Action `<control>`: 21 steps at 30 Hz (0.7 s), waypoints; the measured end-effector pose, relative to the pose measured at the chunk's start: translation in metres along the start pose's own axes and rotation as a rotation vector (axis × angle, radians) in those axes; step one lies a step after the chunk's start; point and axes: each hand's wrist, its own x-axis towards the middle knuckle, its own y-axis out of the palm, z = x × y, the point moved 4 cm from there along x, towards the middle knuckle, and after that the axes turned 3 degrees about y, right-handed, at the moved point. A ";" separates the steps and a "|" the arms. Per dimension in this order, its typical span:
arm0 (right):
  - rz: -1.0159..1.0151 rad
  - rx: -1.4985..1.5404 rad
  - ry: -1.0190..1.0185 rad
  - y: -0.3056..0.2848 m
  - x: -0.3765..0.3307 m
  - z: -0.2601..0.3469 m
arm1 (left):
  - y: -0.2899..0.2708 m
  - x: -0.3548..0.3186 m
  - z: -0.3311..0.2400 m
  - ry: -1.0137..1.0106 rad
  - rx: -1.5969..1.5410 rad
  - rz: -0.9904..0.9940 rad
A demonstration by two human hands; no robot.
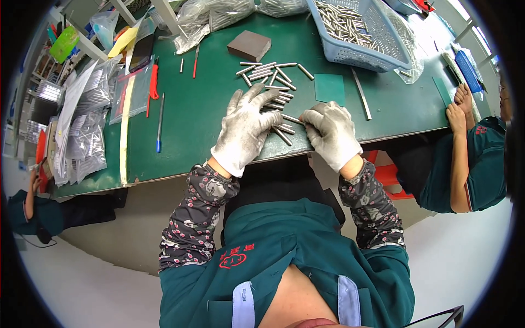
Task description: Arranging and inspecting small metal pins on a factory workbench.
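Note:
My left hand (244, 127), in a grey-smudged white glove, lies spread over a loose group of short metal pins (277, 72) on the green tabletop. Its fingertips touch some pins and hide others beneath them. Beside it on the right, my right hand (332, 133), also gloved, is closed with thumb and forefinger on the end of one metal pin (291, 118). The pin's other end points toward my left fingers. A few more pins (283, 134) lie between the hands near the table's front edge.
A brown block (249, 45) sits behind the pins. At the back right stands a blue basket (361, 56) full of pins. A green square sheet (329, 88) and metal strip (361, 94) lie right; a red cutter (154, 81), pen (159, 123) and bags (90, 128) left. Co-workers flank the table.

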 end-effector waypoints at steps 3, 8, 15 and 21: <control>-0.001 0.018 -0.018 0.002 0.001 0.011 | -0.002 0.001 -0.004 0.006 0.031 -0.037; 0.035 0.040 0.008 0.000 -0.001 0.013 | -0.018 -0.010 -0.012 -0.105 0.081 -0.151; 0.034 0.050 -0.031 0.008 0.002 0.024 | -0.011 -0.025 -0.019 -0.244 0.145 -0.018; 0.068 0.175 -0.111 0.008 0.015 0.019 | -0.012 -0.030 -0.007 -0.208 -0.027 -0.044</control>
